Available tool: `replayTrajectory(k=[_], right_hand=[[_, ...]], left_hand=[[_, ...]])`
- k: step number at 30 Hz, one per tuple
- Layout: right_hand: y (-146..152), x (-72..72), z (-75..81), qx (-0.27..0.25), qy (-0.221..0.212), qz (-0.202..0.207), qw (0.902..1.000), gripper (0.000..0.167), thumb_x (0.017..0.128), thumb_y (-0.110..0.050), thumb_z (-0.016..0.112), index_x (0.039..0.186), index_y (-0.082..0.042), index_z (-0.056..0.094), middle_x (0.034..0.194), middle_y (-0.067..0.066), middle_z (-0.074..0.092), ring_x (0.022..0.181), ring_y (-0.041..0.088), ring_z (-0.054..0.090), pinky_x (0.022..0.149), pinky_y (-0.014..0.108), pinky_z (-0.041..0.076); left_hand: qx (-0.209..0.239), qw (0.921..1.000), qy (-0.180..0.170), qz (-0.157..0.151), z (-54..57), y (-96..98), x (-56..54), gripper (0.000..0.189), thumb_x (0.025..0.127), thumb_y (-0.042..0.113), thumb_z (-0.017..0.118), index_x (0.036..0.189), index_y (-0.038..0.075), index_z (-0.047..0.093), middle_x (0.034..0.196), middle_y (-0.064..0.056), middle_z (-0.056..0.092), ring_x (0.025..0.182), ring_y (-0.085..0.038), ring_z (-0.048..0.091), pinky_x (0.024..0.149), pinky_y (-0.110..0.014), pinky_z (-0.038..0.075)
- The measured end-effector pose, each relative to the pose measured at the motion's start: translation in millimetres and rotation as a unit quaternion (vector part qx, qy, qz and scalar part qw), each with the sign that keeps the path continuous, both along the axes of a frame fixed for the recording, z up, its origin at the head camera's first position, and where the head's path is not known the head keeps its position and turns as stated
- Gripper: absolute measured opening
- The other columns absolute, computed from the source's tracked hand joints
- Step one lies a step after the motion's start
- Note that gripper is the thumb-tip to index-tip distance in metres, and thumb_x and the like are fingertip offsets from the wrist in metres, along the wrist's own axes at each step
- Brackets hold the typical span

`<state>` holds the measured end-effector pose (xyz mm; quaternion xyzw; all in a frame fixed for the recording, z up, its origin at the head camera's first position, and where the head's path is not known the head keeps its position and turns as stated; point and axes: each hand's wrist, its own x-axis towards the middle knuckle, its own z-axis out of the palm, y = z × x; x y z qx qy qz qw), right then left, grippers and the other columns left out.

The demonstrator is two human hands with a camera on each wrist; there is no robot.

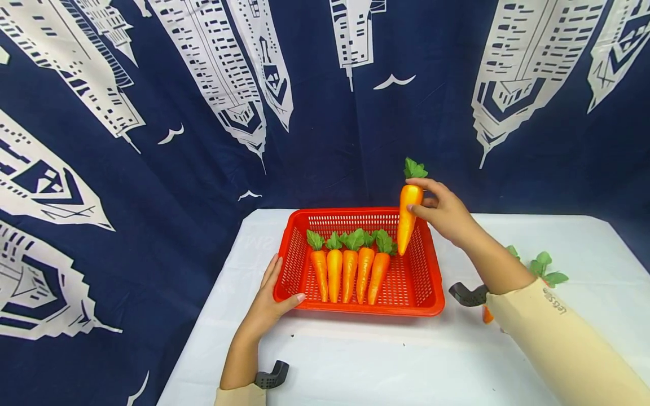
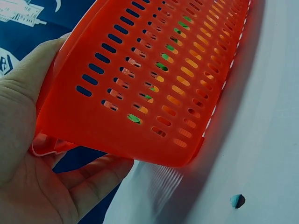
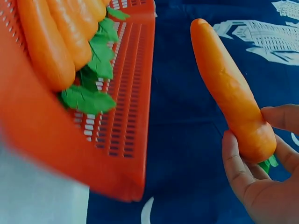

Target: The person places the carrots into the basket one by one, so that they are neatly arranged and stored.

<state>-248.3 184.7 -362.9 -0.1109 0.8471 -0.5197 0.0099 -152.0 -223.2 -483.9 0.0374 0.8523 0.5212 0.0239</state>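
Note:
A red plastic basket [image 1: 355, 309] stands on the table with several orange carrots [image 1: 350, 276] lying in a row inside, leafy tops toward the far side. My right hand [image 1: 442, 211] pinches another carrot [image 1: 408, 211] near its leafy end, above the basket's far right corner, tip pointing down. The right wrist view shows this carrot [image 3: 229, 88] between the thumb and fingers of the right hand [image 3: 275, 186]. My left hand [image 1: 269, 299] holds the basket's near left corner. In the left wrist view, the left hand [image 2: 37, 154] has the basket rim between thumb and fingers.
More carrots with green leaves [image 1: 544, 268] lie on the white table [image 1: 355, 361] at the right, partly hidden by my right forearm. A dark blue cloth [image 1: 325, 141] printed with white buildings hangs behind the table. Each wrist wears a black camera mount [image 1: 272, 375].

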Motion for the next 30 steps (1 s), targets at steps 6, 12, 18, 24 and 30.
replayTrajectory(k=[6, 12, 18, 24, 30], right_hand=[[-21, -7.4, -9.8, -0.012, -0.01, 0.022, 0.9996, 0.057, 0.101, -0.015, 0.06, 0.154, -0.022, 0.042, 0.143, 0.022, 0.051, 0.119, 0.039, 0.065, 0.102, 0.054, 0.052], [-44, -14.7, -20.2, -0.005, -0.02, 0.034, 0.9992, 0.053, 0.1, -0.014, 0.059, 0.151, -0.023, 0.047, 0.149, 0.018, 0.043, 0.118, 0.036, 0.066, 0.094, 0.044, 0.058], [-63, -22.2, -32.9, -0.017, -0.043, 0.062, 0.997, 0.048, 0.097, -0.01, 0.066, 0.143, -0.018, 0.054, 0.145, 0.02, 0.037, 0.116, 0.037, 0.065, 0.078, 0.03, 0.058], [-75, -27.2, -45.3, 0.01, -0.056, 0.078, 0.9953, 0.046, 0.094, -0.008, 0.07, 0.138, -0.01, 0.057, 0.136, 0.021, 0.039, 0.104, 0.031, 0.068, 0.085, 0.034, 0.059], [-85, -32.7, -59.7, 0.067, -0.05, 0.083, 0.9931, 0.045, 0.091, -0.009, 0.073, 0.134, -0.01, 0.061, 0.13, 0.021, 0.044, 0.079, 0.021, 0.055, 0.068, 0.025, 0.049]], left_hand=[[0.003, 1.0, -0.002, -0.001, -0.8, 0.5, -0.1, 0.107, 0.08, 0.043, 0.084, 0.162, 0.034, 0.016, 0.166, 0.025, 0.004, 0.158, -0.024, 0.01, 0.122, -0.068, 0.017], [0.002, 1.0, -0.002, -0.001, -0.6, 0.6, -0.2, 0.108, 0.08, 0.043, 0.084, 0.162, 0.034, 0.016, 0.167, 0.024, 0.004, 0.157, -0.024, 0.012, 0.122, -0.067, 0.019], [-0.002, 1.0, -0.001, 0.0, -0.3, 0.6, -0.4, 0.107, 0.08, 0.043, 0.084, 0.162, 0.035, 0.015, 0.167, 0.023, 0.004, 0.157, -0.026, 0.014, 0.121, -0.066, 0.021], [0.003, 1.0, 0.0, -0.003, -0.8, 0.7, -0.3, 0.107, 0.08, 0.044, 0.084, 0.162, 0.035, 0.016, 0.166, 0.025, 0.004, 0.157, -0.024, 0.013, 0.122, -0.066, 0.02], [-0.001, 1.0, 0.001, -0.004, -1.5, 0.2, -0.1, 0.107, 0.08, 0.043, 0.084, 0.162, 0.035, 0.015, 0.166, 0.026, 0.004, 0.158, -0.024, 0.01, 0.122, -0.067, 0.017]])
